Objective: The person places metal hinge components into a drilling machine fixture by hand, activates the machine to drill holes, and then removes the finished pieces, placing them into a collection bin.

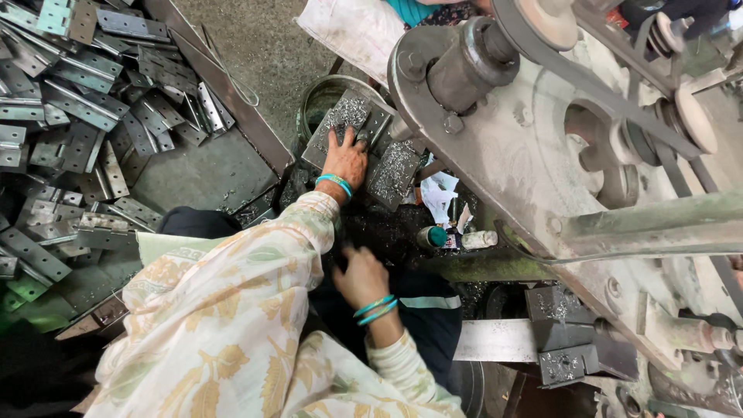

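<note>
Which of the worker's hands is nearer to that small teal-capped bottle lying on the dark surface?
The right hand. It rests just below and left of the teal-capped bottle. The left hand is farther, up and left of the bottle, pressed on the shavings-covered metal plates.

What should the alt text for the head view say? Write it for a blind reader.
A person's left hand presses on flat grey metal plates dusted with shavings beside a large belt-driven machine. Their right hand hovers lower down. A heap of grey metal hinges lies to the left.

hinge pile (70, 116): cut by left edge | right hand (360, 277) fingers: hidden in shadow
</note>
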